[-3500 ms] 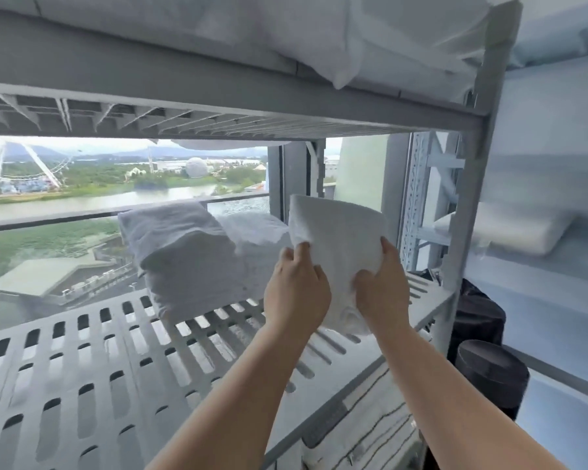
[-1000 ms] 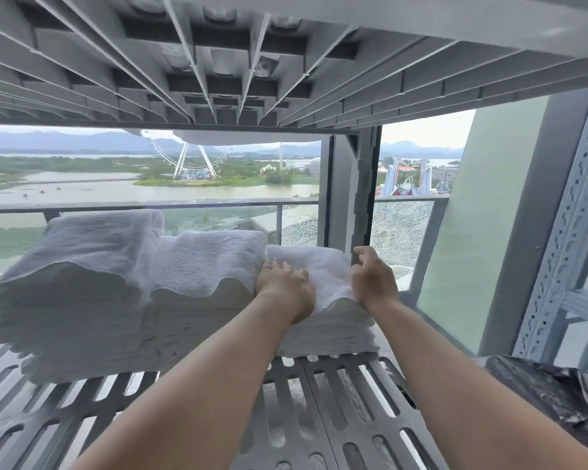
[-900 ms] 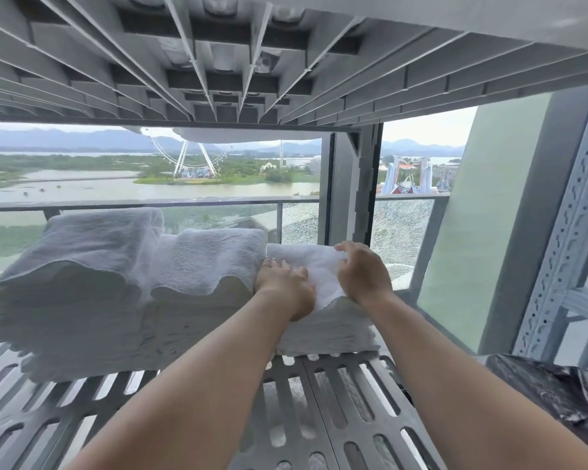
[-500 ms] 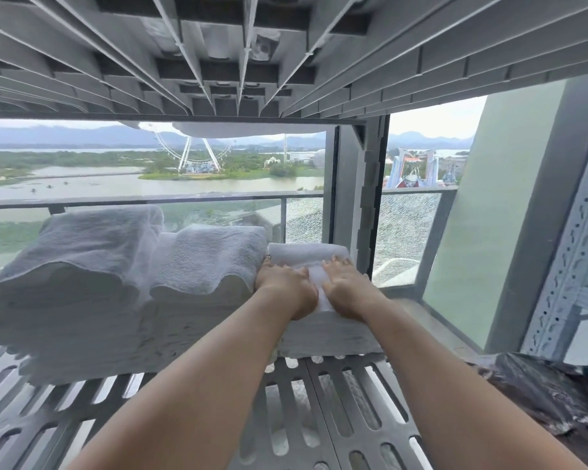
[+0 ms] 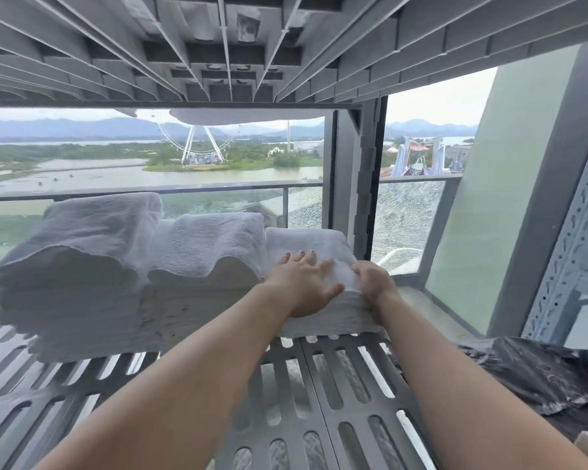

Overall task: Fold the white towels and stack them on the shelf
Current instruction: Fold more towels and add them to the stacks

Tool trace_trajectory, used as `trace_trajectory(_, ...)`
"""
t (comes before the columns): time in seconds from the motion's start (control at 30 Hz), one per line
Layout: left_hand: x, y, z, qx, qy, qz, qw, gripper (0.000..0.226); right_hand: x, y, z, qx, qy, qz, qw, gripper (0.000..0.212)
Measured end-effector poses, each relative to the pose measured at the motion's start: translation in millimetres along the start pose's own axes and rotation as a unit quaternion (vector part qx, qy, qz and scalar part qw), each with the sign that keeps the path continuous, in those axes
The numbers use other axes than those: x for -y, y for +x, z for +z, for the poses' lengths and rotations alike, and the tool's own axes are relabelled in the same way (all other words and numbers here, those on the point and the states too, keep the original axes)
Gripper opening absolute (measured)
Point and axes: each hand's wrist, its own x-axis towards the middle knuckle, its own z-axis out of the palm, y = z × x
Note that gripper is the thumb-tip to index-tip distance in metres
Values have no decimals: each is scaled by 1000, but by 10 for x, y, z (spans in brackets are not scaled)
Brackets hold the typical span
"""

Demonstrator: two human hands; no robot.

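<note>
The folded towel [image 5: 307,241] lies on top of the rightmost pile on the slatted shelf [image 5: 336,388], beside two taller piles [image 5: 123,252]. The left hand [image 5: 302,283] presses flat on it, fingers straight. The right hand [image 5: 370,279] sits with bent fingers at its right edge (gripping or only pressing, I cannot tell).

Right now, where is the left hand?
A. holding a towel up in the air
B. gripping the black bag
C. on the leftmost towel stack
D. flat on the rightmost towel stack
D: the left hand lies palm down with its fingers straight on top of the rightmost stack, which sits on the shelf.
</note>
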Motion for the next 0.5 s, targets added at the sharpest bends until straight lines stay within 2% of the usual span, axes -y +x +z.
trace_trajectory(0.03, -5, -20, 50, 10, 8, 6, 1000, 90, -10, 3, -2, 8, 43, 11, 999, 38)
trace_trajectory(0.1, 11, -9, 121, 27, 46, 3, 999, 118, 27, 7, 32, 8, 44, -12, 999, 36)
trace_trajectory(0.2, 48, 59, 173, 36, 78, -9, 996, 140, 48, -6, 84, 41, 69, -39, 996, 27)
trace_trajectory(0.37, -7, 110, 204, 24, 95, -33, 995, 136, -45, -103, -20, 78, 212, 4, 974, 44)
trace_trajectory(0.5, -24, 112, 202, 24, 94, -52, 994, 132, -54, -97, -44, 119, 239, 0, 964, 51)
